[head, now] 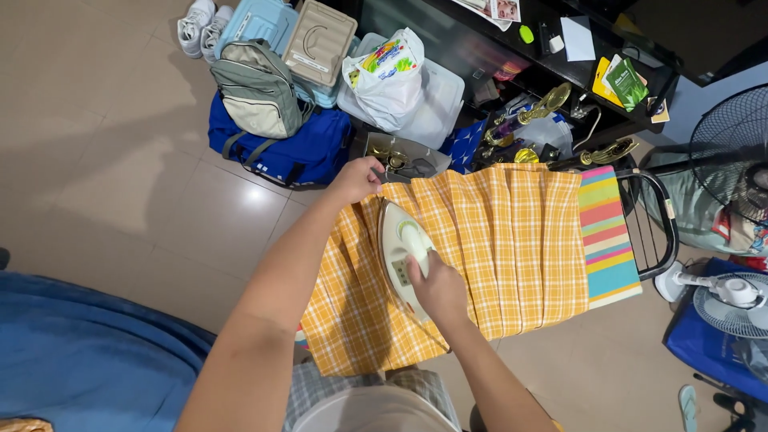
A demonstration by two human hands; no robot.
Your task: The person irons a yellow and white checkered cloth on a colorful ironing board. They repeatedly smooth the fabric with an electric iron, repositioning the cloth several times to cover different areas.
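right hand is gripping white iron on yellow plaid cloth | left hand is pinching cloth's top edge

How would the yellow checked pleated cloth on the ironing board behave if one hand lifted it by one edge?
The yellow checked pleated cloth would probably flop and hang, since it already drapes over the striped ironing board. It seems light, as the left hand pins its edge alone. The pleats may slide open once the white iron under the right hand lifts.
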